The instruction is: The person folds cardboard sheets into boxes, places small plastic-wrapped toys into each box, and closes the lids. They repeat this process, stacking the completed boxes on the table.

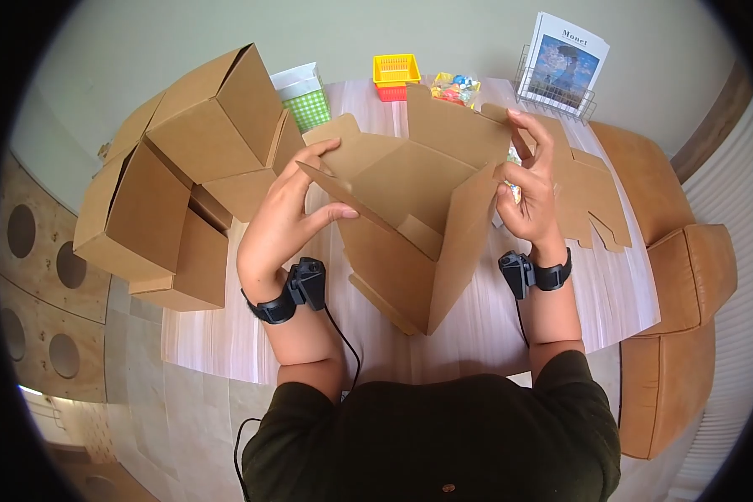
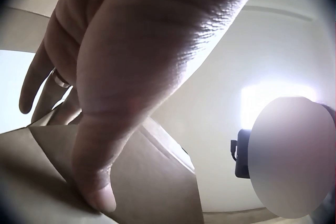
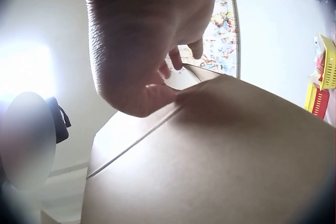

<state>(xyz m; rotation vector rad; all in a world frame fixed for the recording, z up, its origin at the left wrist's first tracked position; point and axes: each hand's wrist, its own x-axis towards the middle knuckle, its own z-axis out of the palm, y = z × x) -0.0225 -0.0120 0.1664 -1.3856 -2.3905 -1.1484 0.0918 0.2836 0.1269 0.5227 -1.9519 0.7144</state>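
Dark short sleeves (image 1: 307, 410), black wristbands (image 1: 274, 311).

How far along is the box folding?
Looks done: several boxes, formed and piled on the left.
In hand: one open box, walls up, flaps loose, held by the left hand and right hand. Can't tell if its base is locked.
Left: closing that one, then probably the flat cardboard on the table's right side.
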